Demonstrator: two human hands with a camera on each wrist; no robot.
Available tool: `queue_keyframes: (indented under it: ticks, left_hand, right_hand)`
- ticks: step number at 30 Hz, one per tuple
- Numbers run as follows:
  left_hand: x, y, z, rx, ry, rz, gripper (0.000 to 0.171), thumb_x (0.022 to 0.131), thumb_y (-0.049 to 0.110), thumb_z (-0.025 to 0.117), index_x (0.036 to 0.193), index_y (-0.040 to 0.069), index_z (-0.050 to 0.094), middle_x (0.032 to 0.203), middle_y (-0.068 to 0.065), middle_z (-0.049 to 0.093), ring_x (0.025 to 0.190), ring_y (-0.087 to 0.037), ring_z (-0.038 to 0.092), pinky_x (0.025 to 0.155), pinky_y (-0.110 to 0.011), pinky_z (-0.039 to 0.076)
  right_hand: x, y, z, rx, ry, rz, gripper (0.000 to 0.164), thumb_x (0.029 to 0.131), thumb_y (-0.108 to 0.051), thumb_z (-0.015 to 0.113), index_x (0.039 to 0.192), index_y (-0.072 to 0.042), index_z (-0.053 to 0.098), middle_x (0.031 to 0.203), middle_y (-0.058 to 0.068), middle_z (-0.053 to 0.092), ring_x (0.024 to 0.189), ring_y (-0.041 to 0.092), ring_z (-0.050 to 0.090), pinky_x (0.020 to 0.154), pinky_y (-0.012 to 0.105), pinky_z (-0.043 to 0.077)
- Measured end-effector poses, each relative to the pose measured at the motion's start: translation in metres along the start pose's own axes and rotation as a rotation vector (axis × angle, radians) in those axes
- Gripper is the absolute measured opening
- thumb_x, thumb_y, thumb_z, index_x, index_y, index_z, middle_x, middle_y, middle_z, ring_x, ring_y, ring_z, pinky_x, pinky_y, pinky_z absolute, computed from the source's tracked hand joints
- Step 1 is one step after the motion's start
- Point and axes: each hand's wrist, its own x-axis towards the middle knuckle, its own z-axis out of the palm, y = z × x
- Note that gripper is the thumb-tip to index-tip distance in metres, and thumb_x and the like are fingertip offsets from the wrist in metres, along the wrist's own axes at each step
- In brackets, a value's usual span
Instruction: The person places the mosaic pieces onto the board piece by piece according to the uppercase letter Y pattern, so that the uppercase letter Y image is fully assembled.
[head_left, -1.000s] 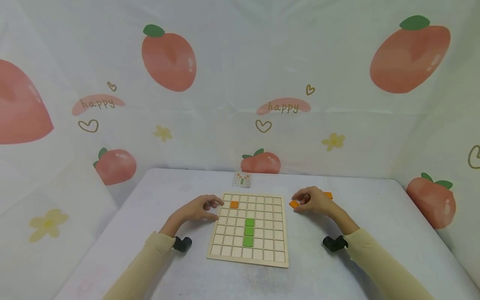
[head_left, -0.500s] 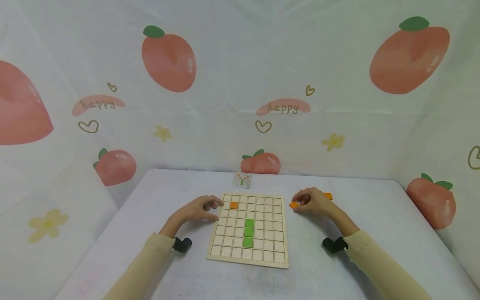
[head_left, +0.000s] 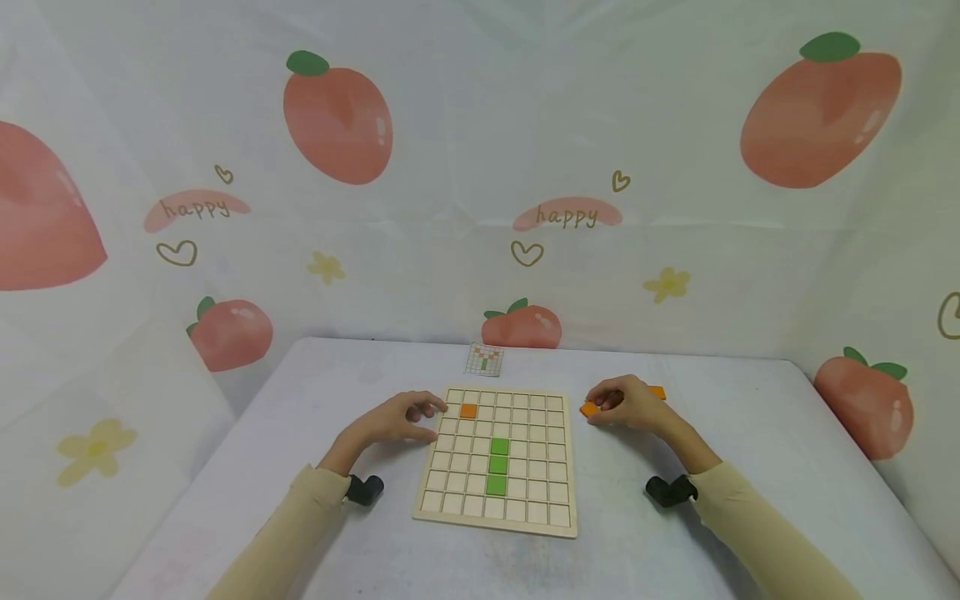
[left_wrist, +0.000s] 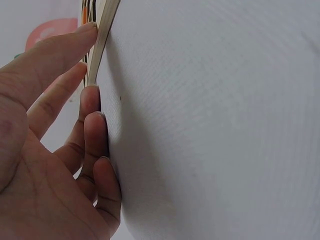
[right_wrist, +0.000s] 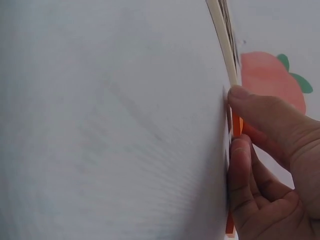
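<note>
In the head view, a pale wooden grid board lies in the middle of the table. One orange square tile sits near its top left, and three green tiles form a column around its centre. My left hand rests at the board's left side, thumb and fingertips right at the wooden edge in the left wrist view. Just right of the board, my right hand pinches an orange tile between thumb and fingers, low over the table. The right wrist view shows this tile partly covered by fingers.
Behind the right hand lies another orange tile, partly hidden by it. A small printed pattern card lies beyond the board. The white table ends at a curtain printed with fruit. Black wrist mounts sit on both wrists.
</note>
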Motion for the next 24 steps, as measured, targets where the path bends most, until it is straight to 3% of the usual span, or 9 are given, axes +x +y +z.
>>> queue_keyframes:
  ticks: [16, 24]
  left_hand:
    - [-0.001, 0.000, 0.000, 0.013, 0.004, 0.005, 0.043, 0.086, 0.013, 0.083, 0.125, 0.009, 0.067, 0.106, -0.003, 0.057, 0.092, -0.023, 0.050, 0.083, -0.040, 0.043]
    - [0.000, 0.000, 0.000, 0.014, 0.001, 0.013, 0.043, 0.086, 0.013, 0.083, 0.125, 0.009, 0.067, 0.105, -0.003, 0.057, 0.092, -0.022, 0.050, 0.083, -0.040, 0.043]
  right_hand:
    - [-0.006, -0.006, -0.005, 0.066, -0.015, -0.044, 0.027, 0.078, -0.008, 0.089, 0.099, 0.001, 0.074, 0.091, 0.007, 0.070, 0.078, 0.020, 0.062, 0.070, 0.025, 0.051]
    - [-0.008, -0.010, -0.004, 0.164, -0.051, -0.055, 0.026, 0.081, -0.007, 0.087, 0.100, 0.002, 0.071, 0.091, 0.011, 0.069, 0.077, 0.020, 0.062, 0.068, 0.025, 0.051]
